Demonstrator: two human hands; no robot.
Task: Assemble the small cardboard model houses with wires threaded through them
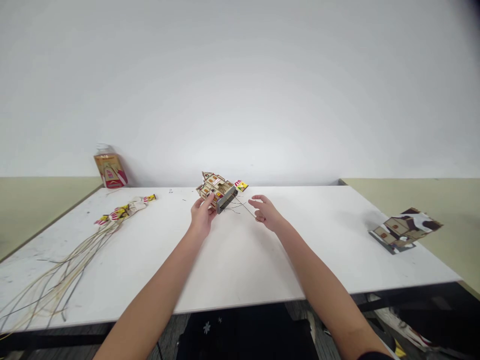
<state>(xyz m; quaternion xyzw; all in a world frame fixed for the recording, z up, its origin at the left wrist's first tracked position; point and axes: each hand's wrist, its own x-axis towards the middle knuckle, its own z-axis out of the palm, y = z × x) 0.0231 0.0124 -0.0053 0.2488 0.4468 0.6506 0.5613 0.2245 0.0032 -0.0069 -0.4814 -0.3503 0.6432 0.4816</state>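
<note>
My left hand (202, 216) grips a small model house (215, 189) with cream walls and dark red trim. The house is tipped on its side, its grey base (226, 201) turned to the right. Several thin dark wires (233, 206) come out from under that base. My right hand (264, 212) pinches one longer wire (247, 208) that stretches from the base, its other fingers loosely bent. Just behind the base, a small yellow, red and white piece (241, 185) lies on the table.
A bundle of long wires (80, 255) with yellow and red ends (122, 212) lies at the left. A bottle (109, 167) with an orange label stands against the wall at back left. Another model house (407, 229) sits near the table's right edge. The white table (232, 270) ends before a dark gap.
</note>
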